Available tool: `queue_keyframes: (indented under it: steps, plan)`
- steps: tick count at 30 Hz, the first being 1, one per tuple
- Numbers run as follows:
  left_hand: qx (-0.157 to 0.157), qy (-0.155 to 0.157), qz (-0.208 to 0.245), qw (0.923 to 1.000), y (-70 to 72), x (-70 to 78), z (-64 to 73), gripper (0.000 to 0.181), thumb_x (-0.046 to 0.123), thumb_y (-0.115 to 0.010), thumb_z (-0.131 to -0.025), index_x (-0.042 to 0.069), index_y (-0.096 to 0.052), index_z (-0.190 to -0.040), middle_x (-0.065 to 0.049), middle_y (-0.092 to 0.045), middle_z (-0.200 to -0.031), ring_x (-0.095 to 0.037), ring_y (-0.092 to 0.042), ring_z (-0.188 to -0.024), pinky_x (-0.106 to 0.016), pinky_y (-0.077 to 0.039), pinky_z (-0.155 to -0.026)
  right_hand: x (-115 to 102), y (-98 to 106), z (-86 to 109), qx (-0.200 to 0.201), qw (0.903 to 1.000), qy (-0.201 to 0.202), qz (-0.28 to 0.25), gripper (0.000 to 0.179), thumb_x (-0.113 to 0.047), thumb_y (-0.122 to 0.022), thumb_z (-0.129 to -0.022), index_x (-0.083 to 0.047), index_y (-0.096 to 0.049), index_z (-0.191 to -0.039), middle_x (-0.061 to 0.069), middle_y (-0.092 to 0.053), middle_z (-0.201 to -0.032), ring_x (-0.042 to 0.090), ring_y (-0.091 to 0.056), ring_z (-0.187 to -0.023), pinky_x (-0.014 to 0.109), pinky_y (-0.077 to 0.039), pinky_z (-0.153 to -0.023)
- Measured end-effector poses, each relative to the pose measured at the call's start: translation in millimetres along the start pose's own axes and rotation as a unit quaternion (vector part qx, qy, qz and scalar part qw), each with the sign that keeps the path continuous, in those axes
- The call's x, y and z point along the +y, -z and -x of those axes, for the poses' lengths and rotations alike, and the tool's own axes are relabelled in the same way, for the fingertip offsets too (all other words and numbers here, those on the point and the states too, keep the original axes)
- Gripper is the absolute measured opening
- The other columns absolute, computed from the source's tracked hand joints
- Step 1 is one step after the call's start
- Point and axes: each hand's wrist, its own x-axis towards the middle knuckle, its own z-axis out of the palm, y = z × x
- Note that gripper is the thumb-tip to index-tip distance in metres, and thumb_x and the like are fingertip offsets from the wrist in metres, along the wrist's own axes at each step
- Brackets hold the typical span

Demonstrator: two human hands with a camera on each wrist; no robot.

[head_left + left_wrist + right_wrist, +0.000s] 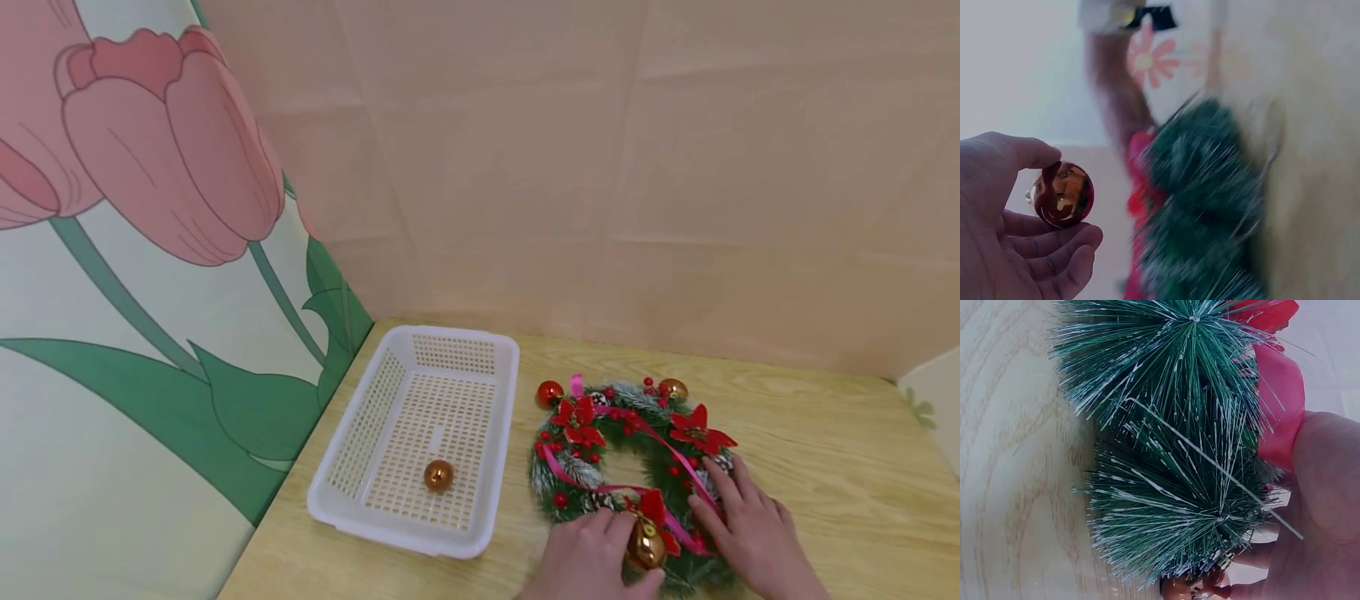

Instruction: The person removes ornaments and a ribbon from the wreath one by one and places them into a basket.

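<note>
My left hand [581, 560] pinches a shiny gold bauble [647, 548] between thumb and fingers, over the near part of the green wreath [573, 468]. In the left wrist view the held bauble [1063, 195] shows clear of the blurred greenery. Across the wreath's right side rests my right hand [753, 529], fingers spread over the greenery and pink ribbon [682, 458]. Frosted needles fill the right wrist view, with the ribbon [1280, 406] beside my palm. Red poinsettias [577, 421], berries and pinecones decorate the ring. A red bauble [549, 394] and another gold bauble [673, 389] sit at its far edge.
Left of the wreath stands a white plastic basket [411, 540] with one copper-gold bauble [438, 476] inside. The wooden table [847, 467] meets a beige cloth backdrop [525, 183] behind, and a tulip-printed panel [157, 292] borders the left side.
</note>
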Motion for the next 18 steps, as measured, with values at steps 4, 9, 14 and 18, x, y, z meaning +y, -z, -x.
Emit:
queue_keyframes:
  steps: [4,9,14,18]
  plan:
    - [0.106,0.017,-0.016,0.9941,15.3,-17.6,4.5,0.051,0.055,-0.07,-0.092,0.014,-0.069,-0.122,0.005,-0.069,-0.1,-0.006,-0.067,-0.083,-0.02,-0.053,-0.061,-1.0,0.0,-0.5,-0.003,1.0,0.003,-0.002,0.075,-0.055,-0.042,-0.107,0.004,-0.034,-0.153,0.048,-0.018,-0.152,0.07,-0.032,-0.125,0.084,-0.029,-0.086]
    - [0.193,0.037,-0.054,0.9789,36.2,-49.1,9.3,0.054,0.043,-0.083,-0.084,0.008,-0.07,-0.123,-0.003,-0.071,-0.099,-0.011,-0.066,-0.074,-0.018,-0.051,-0.058,0.4,1.3,2.0,-0.005,0.9999,0.009,0.0,0.074,-0.053,-0.043,-0.108,0.005,-0.033,-0.153,0.049,-0.017,-0.151,0.071,-0.032,-0.125,0.083,-0.03,-0.086]
    - [0.202,0.074,-0.114,0.9699,63.1,-90.8,11.6,0.055,0.037,-0.085,-0.084,0.008,-0.068,-0.126,-0.006,-0.07,-0.102,-0.015,-0.065,-0.071,-0.02,-0.047,-0.051,-0.1,2.5,2.9,-0.001,0.9999,0.013,0.004,0.074,-0.052,-0.043,-0.108,0.005,-0.033,-0.153,0.048,-0.017,-0.151,0.071,-0.032,-0.125,0.083,-0.029,-0.087]
    - [0.185,0.095,-0.188,0.9599,85.7,-125.2,12.4,0.055,0.035,-0.085,-0.084,0.008,-0.066,-0.128,-0.009,-0.068,-0.104,-0.022,-0.066,-0.076,-0.033,-0.052,-0.052,-2.6,2.5,1.8,-0.004,0.9999,0.013,0.002,0.074,-0.052,-0.043,-0.108,0.005,-0.032,-0.153,0.048,-0.017,-0.151,0.071,-0.031,-0.125,0.084,-0.029,-0.087]
